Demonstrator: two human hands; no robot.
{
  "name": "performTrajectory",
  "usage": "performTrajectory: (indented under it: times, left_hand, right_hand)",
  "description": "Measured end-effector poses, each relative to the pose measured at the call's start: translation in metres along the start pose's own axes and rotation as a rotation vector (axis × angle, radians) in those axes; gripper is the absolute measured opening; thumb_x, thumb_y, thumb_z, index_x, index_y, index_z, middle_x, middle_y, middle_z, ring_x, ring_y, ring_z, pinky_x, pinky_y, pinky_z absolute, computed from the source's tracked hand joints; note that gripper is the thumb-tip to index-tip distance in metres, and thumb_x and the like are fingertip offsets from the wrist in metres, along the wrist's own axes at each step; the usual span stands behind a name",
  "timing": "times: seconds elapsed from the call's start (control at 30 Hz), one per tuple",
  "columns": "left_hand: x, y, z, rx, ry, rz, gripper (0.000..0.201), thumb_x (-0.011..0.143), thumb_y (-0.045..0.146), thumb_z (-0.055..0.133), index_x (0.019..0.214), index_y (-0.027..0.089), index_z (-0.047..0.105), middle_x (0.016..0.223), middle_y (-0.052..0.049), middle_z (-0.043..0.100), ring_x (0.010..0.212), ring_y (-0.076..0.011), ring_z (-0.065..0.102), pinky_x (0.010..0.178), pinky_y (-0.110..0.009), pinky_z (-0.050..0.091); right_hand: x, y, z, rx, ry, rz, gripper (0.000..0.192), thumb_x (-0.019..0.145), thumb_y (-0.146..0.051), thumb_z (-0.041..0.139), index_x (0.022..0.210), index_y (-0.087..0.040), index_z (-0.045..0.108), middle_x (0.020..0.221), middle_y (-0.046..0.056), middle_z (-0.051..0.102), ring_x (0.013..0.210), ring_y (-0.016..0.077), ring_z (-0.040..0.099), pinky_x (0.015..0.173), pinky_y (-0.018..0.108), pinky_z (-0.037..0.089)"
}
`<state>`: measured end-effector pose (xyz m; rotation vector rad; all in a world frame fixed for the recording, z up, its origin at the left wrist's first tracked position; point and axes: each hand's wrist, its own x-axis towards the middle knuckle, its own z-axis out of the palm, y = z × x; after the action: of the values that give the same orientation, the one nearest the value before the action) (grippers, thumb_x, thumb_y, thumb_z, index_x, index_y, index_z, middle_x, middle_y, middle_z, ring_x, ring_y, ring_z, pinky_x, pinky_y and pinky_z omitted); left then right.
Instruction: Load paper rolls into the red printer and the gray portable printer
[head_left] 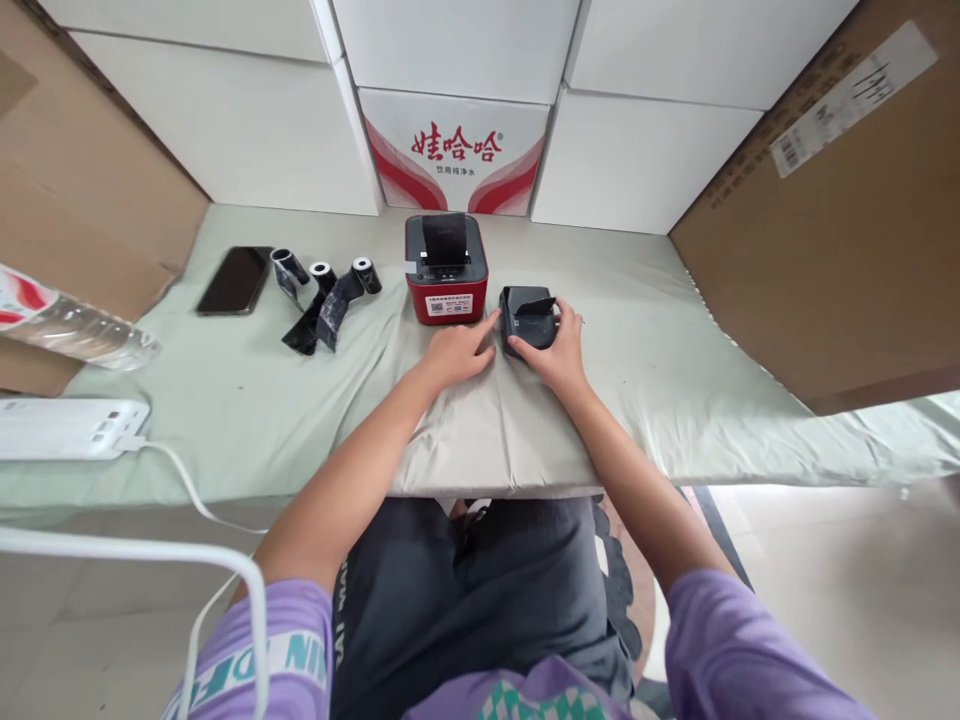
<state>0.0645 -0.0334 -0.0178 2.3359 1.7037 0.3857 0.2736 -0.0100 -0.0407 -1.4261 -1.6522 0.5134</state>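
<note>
While the right hand [559,352] cups the small black printer [529,318] on the cloth-covered table [675,350], the left hand [459,350] lies loosely open beside it, forefinger touching its side. A red printer [446,268] stands just behind; black label rolls [326,295] lie further left.

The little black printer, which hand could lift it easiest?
Probably the right hand: it already wraps the small black printer from its right side. The left hand only touches the printer's left edge with a fingertip, lying mostly flat on the cloth.
</note>
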Motion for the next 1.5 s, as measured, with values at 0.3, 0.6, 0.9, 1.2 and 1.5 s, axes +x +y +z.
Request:
performTrajectory:
  times: [0.3,0.6,0.9,1.2,1.5]
  left_hand:
    - [-0.004,0.001,0.001,-0.177,0.142,0.063,0.057,0.091,0.023,0.055,0.148,0.022,0.056,0.133,-0.011,0.069,0.106,-0.0251,0.069,0.080,-0.033,0.052]
    - [-0.004,-0.002,-0.001,-0.305,0.100,0.151,0.024,0.080,0.014,0.055,0.099,0.021,0.068,0.153,-0.010,0.061,0.098,-0.0237,0.068,0.086,-0.039,0.054]
    - [-0.002,0.000,0.000,-0.300,0.073,0.139,0.012,0.080,0.016,0.057,0.085,0.022,0.066,0.149,-0.009,0.064,0.094,-0.0246,0.066,0.085,-0.040,0.053]
    - [0.002,0.005,0.003,-0.313,0.069,0.071,0.047,0.079,0.018,0.058,0.125,0.020,0.067,0.092,-0.005,0.073,0.077,-0.0207,0.066,0.078,-0.033,0.050]
    - [0.009,0.005,-0.001,-0.264,0.107,0.048,0.015,0.072,0.016,0.061,0.085,0.023,0.065,0.071,-0.002,0.068,0.064,-0.0205,0.061,0.064,-0.033,0.043]
  right_hand:
    - [0.019,0.011,-0.014,0.369,-0.084,0.248,0.051,0.074,-0.028,0.062,0.124,-0.026,0.057,0.109,0.005,0.066,0.099,0.0224,0.065,0.088,0.043,0.058]
    - [0.018,0.006,-0.013,0.399,-0.054,0.287,0.047,0.070,-0.026,0.059,0.117,-0.025,0.058,0.104,0.004,0.068,0.095,0.0218,0.064,0.085,0.041,0.057]
    - [0.020,0.009,-0.014,0.323,-0.061,0.272,0.052,0.071,-0.031,0.060,0.122,-0.019,0.066,0.123,0.011,0.069,0.098,0.0225,0.066,0.096,0.044,0.057]
    - [0.023,0.008,-0.015,0.291,-0.030,0.236,0.048,0.070,-0.030,0.061,0.113,-0.017,0.076,0.121,0.011,0.073,0.099,0.0229,0.068,0.098,0.043,0.057]
    - [0.025,0.007,-0.015,0.272,-0.017,0.230,0.043,0.070,-0.029,0.062,0.109,-0.018,0.076,0.115,0.009,0.072,0.096,0.0226,0.067,0.098,0.044,0.057]
